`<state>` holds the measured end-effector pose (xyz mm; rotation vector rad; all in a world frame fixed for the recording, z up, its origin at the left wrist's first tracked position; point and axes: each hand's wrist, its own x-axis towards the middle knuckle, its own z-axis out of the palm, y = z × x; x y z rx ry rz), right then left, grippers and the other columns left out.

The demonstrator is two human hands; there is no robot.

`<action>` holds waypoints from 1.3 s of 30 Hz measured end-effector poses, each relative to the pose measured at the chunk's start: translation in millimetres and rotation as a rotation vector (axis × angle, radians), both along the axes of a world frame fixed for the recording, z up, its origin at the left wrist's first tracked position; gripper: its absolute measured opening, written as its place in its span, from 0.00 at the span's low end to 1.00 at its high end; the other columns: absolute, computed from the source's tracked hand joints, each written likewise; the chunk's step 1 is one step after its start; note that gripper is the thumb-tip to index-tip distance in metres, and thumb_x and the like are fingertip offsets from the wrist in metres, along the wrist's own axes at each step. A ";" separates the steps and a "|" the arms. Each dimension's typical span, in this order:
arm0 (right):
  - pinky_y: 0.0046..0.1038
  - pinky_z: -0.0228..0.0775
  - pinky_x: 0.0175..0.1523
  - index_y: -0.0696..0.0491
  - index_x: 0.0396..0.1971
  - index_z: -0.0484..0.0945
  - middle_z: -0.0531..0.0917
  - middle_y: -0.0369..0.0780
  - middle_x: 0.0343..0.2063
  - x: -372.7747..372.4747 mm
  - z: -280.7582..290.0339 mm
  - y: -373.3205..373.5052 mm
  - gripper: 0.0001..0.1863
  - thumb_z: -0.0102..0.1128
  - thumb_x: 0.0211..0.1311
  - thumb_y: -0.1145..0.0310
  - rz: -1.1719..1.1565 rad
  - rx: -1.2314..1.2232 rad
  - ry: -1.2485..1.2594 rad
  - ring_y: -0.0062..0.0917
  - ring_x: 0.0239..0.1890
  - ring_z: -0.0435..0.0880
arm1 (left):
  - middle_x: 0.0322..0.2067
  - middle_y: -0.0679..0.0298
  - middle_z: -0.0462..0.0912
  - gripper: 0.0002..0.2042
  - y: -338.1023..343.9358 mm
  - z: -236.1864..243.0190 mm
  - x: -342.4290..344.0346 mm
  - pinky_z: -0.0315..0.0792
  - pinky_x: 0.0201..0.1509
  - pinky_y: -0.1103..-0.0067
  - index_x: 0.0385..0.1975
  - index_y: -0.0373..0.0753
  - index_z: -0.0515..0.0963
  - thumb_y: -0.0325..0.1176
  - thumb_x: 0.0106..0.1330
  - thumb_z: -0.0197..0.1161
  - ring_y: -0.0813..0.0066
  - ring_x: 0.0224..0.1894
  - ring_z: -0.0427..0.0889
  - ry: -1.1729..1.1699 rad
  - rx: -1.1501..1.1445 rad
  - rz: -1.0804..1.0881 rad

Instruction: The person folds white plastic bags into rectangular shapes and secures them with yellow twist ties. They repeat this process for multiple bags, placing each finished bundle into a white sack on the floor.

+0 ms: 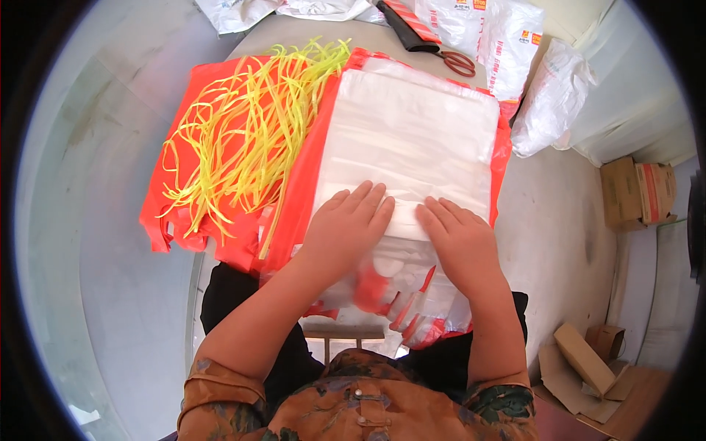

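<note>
A stack of clear plastic bags [412,132] lies flat in front of me, on top of red plastic bags [501,165] whose edges show around it. My left hand [349,220] rests palm down on the stack's left near part, fingers stretched out and pointing away from me. On the right near part lies my right hand [460,239], also flat, its fingers angled toward the left one. Neither hand holds anything. Between my forearms the crumpled near ends of the bags, clear and red, hang toward my lap.
Yellow-green plastic strips [243,132] lie tangled over a pile of red bags [173,169] on the left. Scissors [457,64] lie at the table's far edge by a dark and orange object [408,28]. White sacks [507,48] stand behind. Cardboard boxes [638,192] are on the right.
</note>
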<state>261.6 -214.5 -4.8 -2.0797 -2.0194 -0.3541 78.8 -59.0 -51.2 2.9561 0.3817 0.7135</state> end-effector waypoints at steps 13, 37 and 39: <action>0.45 0.63 0.76 0.52 0.69 0.65 0.74 0.48 0.69 49.5 3.4 -6.2 0.34 0.65 0.73 0.50 -0.142 0.864 0.840 0.40 0.71 0.72 | 0.48 0.55 0.90 0.20 11.8 28.6 -20.0 0.82 0.53 0.66 0.61 0.33 0.78 0.26 0.69 0.62 0.55 0.49 0.89 0.041 -1.058 0.129; 0.31 0.65 0.74 0.56 0.78 0.63 0.71 0.42 0.72 -9.7 -23.5 16.2 0.36 0.60 0.71 0.78 -0.115 -0.078 1.797 0.28 0.70 0.73 | 0.70 0.54 0.70 0.50 -2.8 6.1 -6.0 0.73 0.71 0.67 0.81 0.41 0.42 0.13 0.58 0.61 0.64 0.71 0.74 -0.174 -2.098 0.061; 0.31 0.65 0.74 0.57 0.76 0.65 0.70 0.42 0.72 -7.9 -25.8 17.0 0.35 0.60 0.69 0.80 -0.145 -0.093 1.703 0.28 0.70 0.73 | 0.70 0.55 0.69 0.52 -4.3 3.2 -7.4 0.73 0.71 0.67 0.82 0.41 0.39 0.13 0.58 0.62 0.65 0.71 0.73 -0.131 -2.022 0.045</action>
